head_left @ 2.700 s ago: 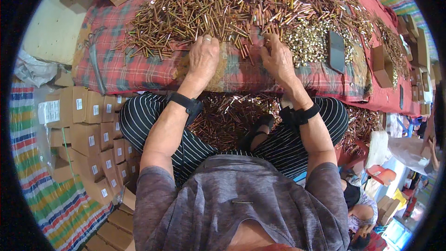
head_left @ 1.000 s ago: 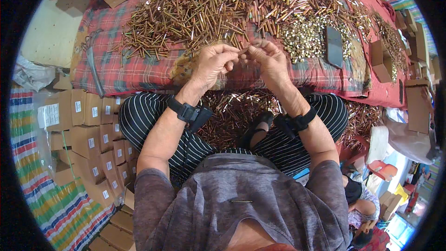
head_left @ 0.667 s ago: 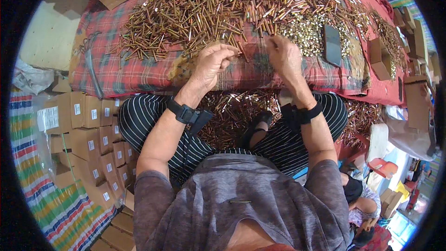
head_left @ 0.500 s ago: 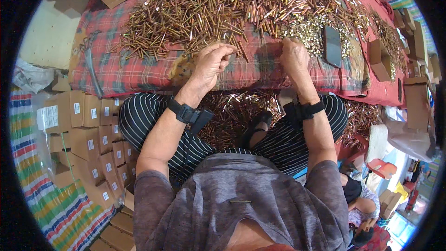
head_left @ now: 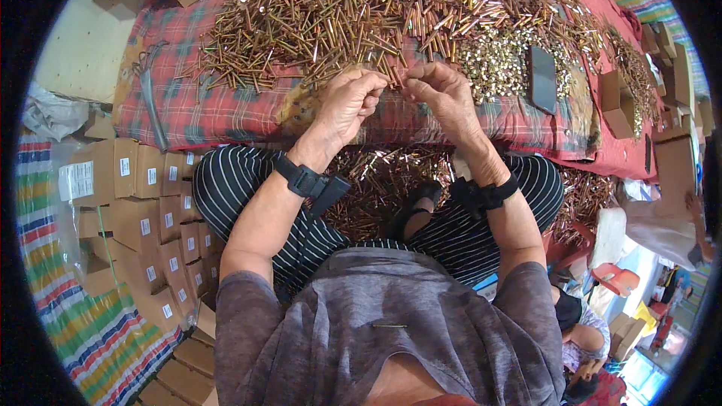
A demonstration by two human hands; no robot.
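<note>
My left hand (head_left: 350, 101) is closed in a pinch, its fingertips pointing right at the near edge of a heap of thin copper-coloured metal rods (head_left: 301, 37). Whatever it pinches is too small to make out. Facing it, a short gap away, my right hand (head_left: 445, 98) has thumb and forefinger brought together; what they hold, if anything, is also unclear. Just right of that hand lies a pile of small, shiny brass-coloured metal pieces (head_left: 492, 68). Both hands are over the red plaid cloth (head_left: 241, 116).
A dark phone (head_left: 541, 80) lies beside the small pieces. At the cloth's left rests a long-handled metal tool (head_left: 153, 109). Stacked cardboard boxes (head_left: 143, 225) stand at left; an open carton (head_left: 617, 101) sits at right. More rods (head_left: 376, 184) lie below. Another person (head_left: 587, 334) is at lower right.
My right hand has moved left from the pile of small pieces to near my left fingertips. The left hand has stayed almost in place, still pinching.
</note>
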